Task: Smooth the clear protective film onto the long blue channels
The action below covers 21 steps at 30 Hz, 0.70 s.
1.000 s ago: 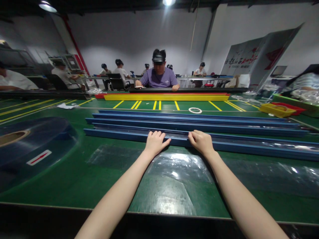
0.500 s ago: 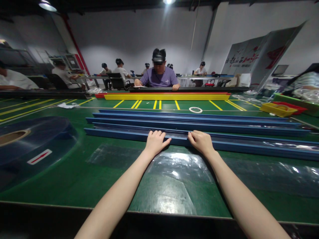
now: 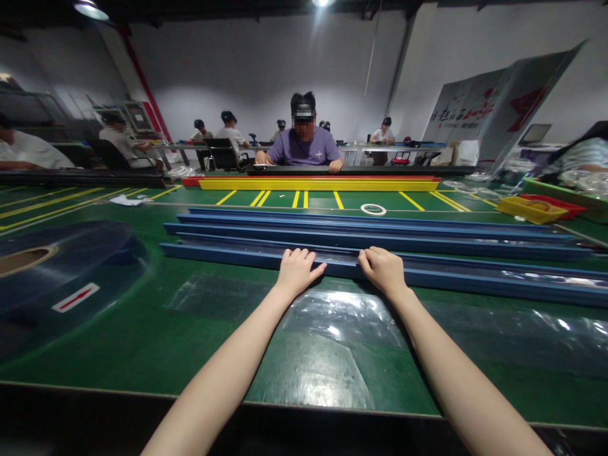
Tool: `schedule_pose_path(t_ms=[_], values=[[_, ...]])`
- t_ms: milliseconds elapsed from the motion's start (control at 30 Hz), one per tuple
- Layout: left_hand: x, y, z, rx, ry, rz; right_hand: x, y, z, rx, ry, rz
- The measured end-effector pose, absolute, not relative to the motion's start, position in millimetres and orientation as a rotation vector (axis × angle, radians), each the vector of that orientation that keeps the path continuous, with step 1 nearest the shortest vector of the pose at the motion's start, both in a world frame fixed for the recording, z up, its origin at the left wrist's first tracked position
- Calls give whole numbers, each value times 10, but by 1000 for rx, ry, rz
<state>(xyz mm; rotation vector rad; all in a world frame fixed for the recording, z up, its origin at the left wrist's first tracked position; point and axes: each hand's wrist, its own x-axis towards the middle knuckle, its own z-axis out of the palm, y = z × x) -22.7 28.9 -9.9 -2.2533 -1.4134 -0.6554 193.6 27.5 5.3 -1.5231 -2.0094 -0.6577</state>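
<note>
The nearest blue plastic channel [image 3: 223,255] lies crosswise on the green table, with clear film showing in its trough. My left hand [image 3: 295,271] curls its fingers over the near wall of this channel, the thumb stretched out to the right along its face. A short way to the right, my right hand [image 3: 384,268] also grips the near wall, fingers folded over the top edge; its thumb is mostly hidden. Between my forearms a strip of clear plastic film [image 3: 342,316] lies on the table and reflects the light. More blue channels [image 3: 380,237] lie parallel just behind.
A large roll of clear film [image 3: 114,266] lies at the left. Yellow and red profiles [image 3: 318,185] lie farther back, with a white ring [image 3: 373,209] before them. Yellow trays [image 3: 529,209] are at the right. A co-worker in purple [image 3: 304,145] sits opposite.
My right hand has shifted very slightly upward. My left hand and the blue channels look the same.
</note>
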Motion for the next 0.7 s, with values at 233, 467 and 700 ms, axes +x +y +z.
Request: schedule_pose_path(t_ms=[233,467,700], values=[[-228,287,-97,-2257,-1413,-661,1805,293,24,-1636,-1939,-597],[-224,272,-84,-2263,-1418,-667,1815,322,51,-1723,-1956,-543],[-231,253,-61,-2275,-1421,-701,1822,358,58,-1802,-1896,-547]])
